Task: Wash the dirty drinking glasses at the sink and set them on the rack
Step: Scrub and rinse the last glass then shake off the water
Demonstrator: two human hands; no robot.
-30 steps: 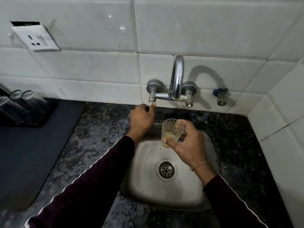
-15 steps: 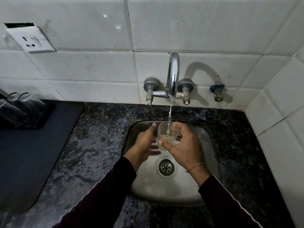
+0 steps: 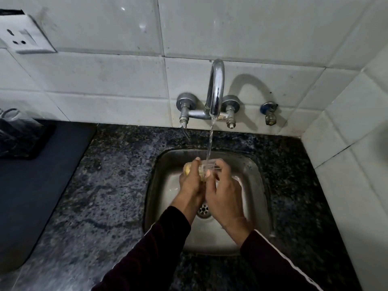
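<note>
chrome tap [image 3: 216, 85] glossy, steel sink [image 3: 247, 171] matt

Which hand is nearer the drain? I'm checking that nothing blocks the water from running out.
Left. The left hand and its wrist pass just above the drain, partly covering it; the right hand sits beside it, to the right.

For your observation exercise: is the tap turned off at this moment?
No, a stream of water runs from the tap spout onto the glass that both hands hold over the sink.

Head camera looks steeply down, close over the sink [image 3: 260, 185].
</note>
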